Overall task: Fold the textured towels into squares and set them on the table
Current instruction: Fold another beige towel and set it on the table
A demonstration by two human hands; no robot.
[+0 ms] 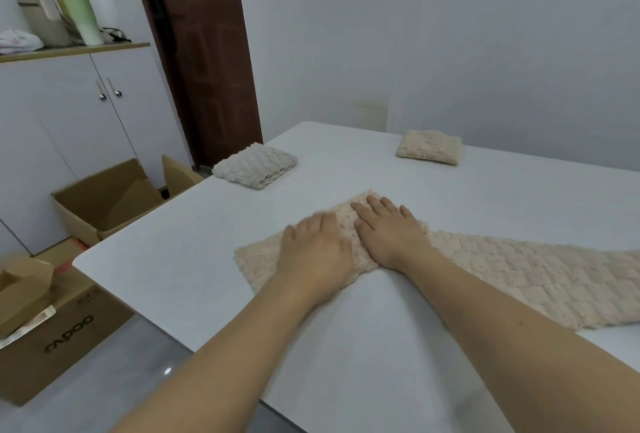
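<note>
Left hand (313,245) lies flat, fingers straight and slightly blurred, pressing the folded end of the beige towel (502,270). Right hand (388,230) also flat, fingers extended, palm down on the same folded end, just beside the left hand; thumbs nearly touching. Neither hand grips anything. The beige towel lies on the white desk (173,252); its unfolded length trails off to the right, toward the frame edge. Farther back on the desk: a folded white towel (256,165) near the left edge, a folded tan towel (429,147) near the wall, well apart. Open cardboard boxes (104,200) on the floor, left. Cabinet (69,114) behind them.
</note>
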